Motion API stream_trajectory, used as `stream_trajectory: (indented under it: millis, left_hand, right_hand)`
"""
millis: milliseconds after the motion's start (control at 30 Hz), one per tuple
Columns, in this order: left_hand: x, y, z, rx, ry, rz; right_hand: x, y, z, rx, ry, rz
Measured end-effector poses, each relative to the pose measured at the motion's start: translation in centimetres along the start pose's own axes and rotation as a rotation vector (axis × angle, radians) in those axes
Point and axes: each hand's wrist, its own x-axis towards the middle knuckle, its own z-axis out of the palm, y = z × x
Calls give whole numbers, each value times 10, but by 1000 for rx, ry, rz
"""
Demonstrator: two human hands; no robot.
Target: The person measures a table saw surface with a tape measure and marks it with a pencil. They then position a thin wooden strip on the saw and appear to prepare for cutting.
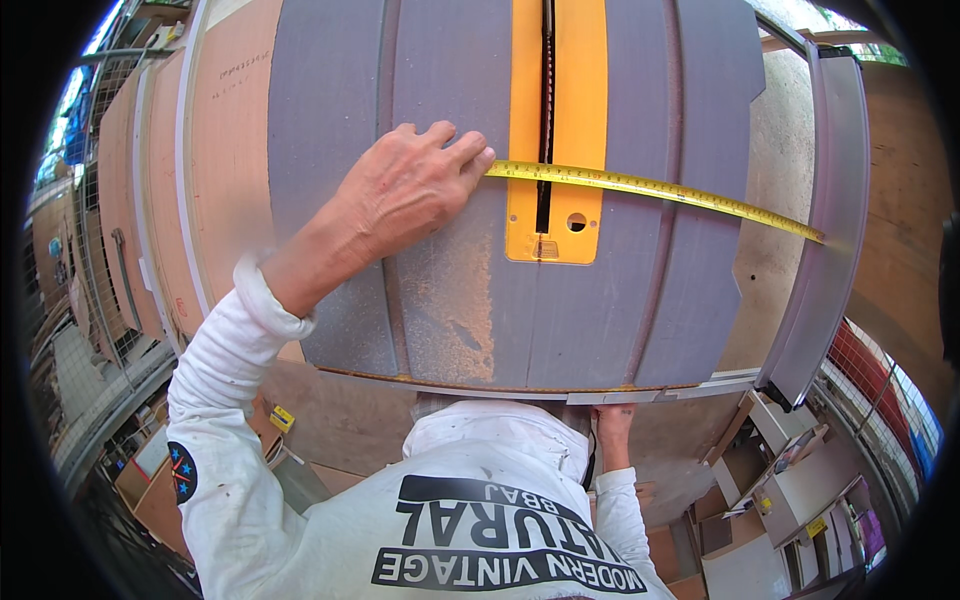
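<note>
tape measure [660,188] crosses grey saw table [605,320] beside boards [230,140]

Near: large block lettering [430,521] stands upside down on white sweatshirt [350,530]. Farther, toward right: fine numbers on yellow tape measure [665,188]. Far left: dark handwriting [245,73] on wooden board [230,150]. Small printed label [545,249] on yellow plate [582,110].

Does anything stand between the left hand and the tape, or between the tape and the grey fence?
Nothing visible does: the left hand holds the tape, which crosses over the yellow insert and reaches the fence.
</note>
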Motion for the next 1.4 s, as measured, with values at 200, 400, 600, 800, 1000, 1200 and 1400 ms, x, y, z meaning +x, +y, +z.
stream_trajectory:
  millis: [200, 400, 600, 800, 1000, 1200, 1400]
  left_hand:
    - [0, 1, 0, -2, 3, -7]
    - [0, 1, -1, -19, 13, -13]
    - [0, 2, -2, -13, -2, -19]
    - [1, 0, -3, -13, 1, -6]
    - [0, 0, 1, -9, 36, -1]
    - [1, 0, -3, -8, 4, -5]
    - [0, 1, 0, 2, -1, -7]
  right_hand:
    - [-1, -2, 1, -33, -14, -29]
    - [-2, -12, 3, -27, -17, -27]
    - [-4, -25, 0, 145, -168, -20]
    - [-3, -15, -1, -9, -111, -22]
    - [-2, -9, -4, -51, -103, -56]
    - [-4, -18, 1, -66, -95, -35]
    - [-2, -9, -5, -74, -138, -62]
